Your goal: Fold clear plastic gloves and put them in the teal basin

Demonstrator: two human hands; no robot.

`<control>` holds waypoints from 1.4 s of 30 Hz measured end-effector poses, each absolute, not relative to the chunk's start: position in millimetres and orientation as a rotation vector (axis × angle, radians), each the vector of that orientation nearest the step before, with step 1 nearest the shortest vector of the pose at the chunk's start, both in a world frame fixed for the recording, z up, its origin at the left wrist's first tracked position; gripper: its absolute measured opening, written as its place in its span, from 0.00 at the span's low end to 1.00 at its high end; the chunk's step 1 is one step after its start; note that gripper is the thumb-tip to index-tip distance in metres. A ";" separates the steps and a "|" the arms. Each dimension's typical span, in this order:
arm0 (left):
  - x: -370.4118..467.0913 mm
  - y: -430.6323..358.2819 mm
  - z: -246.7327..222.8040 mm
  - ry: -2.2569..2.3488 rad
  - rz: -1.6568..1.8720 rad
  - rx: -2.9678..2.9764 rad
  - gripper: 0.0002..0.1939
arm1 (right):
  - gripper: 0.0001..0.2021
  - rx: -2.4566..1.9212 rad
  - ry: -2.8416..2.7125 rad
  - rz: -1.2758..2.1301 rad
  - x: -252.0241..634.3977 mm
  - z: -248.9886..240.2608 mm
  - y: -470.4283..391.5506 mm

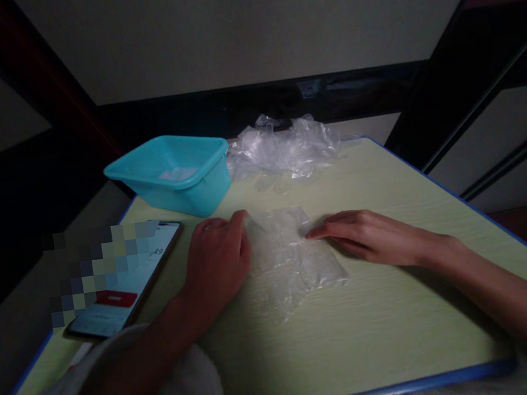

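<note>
Left hand (pixel 219 248): resting at the left side of the clear plastic (pixel 293 258), with the fingers bent and the thumb stretched toward its upper left part; cannot tell whether apart or clamped on it, with the undersides of the fingers hidden.

Right hand (pixel 353 234): extended in from the right edge of the desk (pixel 408 340), with the fingers close together and the foremost tip at the right side of the clear plastic; cannot tell whether pinched on it.

Clear plastic: lying spread and wrinkled between both hands, around the middle of the desk.

Plastic heap (pixel 286 146): crumpled and see-through, piled at the far edge, just right of the teal basket (pixel 214 188).

Teal basket: standing upright by the far left corner, with pale contents (pixel 179 173) low inside.

Phone (pixel 145 274): lying screen up along the left edge, near the left hand, lit and partly pixelated, with a red button showing.

Pale cloth (pixel 191 388): bunched over the near left corner, beside the left forearm.

Desk: pale, wood-grained, trimmed in blue.

Wall panel (pixel 231 27): grey, rising beyond the far edge.
</note>
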State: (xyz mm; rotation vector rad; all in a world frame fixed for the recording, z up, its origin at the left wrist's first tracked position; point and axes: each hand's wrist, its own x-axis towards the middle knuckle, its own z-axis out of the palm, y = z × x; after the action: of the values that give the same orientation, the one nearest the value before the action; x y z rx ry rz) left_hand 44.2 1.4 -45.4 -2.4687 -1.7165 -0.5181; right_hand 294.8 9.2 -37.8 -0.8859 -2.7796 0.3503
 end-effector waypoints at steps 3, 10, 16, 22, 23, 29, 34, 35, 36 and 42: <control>43.4 -0.3 -43.8 -1.650 -0.605 -2.417 0.18 | 0.18 -0.873 -2.783 0.345 294.8 -38.0 9.5; 44.7 1.4 -57.8 -1.373 -0.908 -2.671 0.21 | 0.17 -0.854 -2.784 0.330 294.5 -38.2 10.1; 46.7 -2.7 -59.8 -1.340 -0.994 -2.899 0.25 | 0.15 -0.718 -2.774 0.311 295.4 -37.5 6.7; 52.7 -11.7 -54.6 -1.225 -0.878 -3.067 0.25 | 0.13 -0.741 -2.861 0.289 294.6 -26.4 -3.3; 53.5 -12.6 -54.1 -1.225 -0.857 -3.073 0.25 | 0.14 -0.760 -2.875 0.292 294.4 -24.5 -4.7; 55.3 -14.2 -51.8 -1.285 -0.750 -3.078 0.23 | 0.17 -0.798 -2.910 0.337 292.3 -20.2 -8.7; 55.5 -13.2 -46.7 -1.363 -0.738 -3.072 0.22 | 0.18 -0.792 -2.918 0.372 291.8 -19.4 -8.3; 55.4 -13.1 -45.3 -1.382 -0.730 -3.069 0.21 | 0.19 -0.786 -2.917 0.384 292.1 -18.9 -8.1; 55.2 -13.0 -44.0 -1.398 -0.718 -3.069 0.21 | 0.20 -0.784 -2.915 0.394 292.4 -18.4 -8.1; 53.1 -12.0 -38.3 -1.480 -0.694 -3.094 0.21 | 0.22 -0.773 -2.881 0.410 294.9 -18.1 -9.9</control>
State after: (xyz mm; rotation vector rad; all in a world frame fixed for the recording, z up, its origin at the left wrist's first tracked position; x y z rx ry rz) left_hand 53.1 -12.0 -38.3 -3.0944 -1.4805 -0.6943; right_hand 294.9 -9.9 -18.1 -0.7734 -2.8809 0.4097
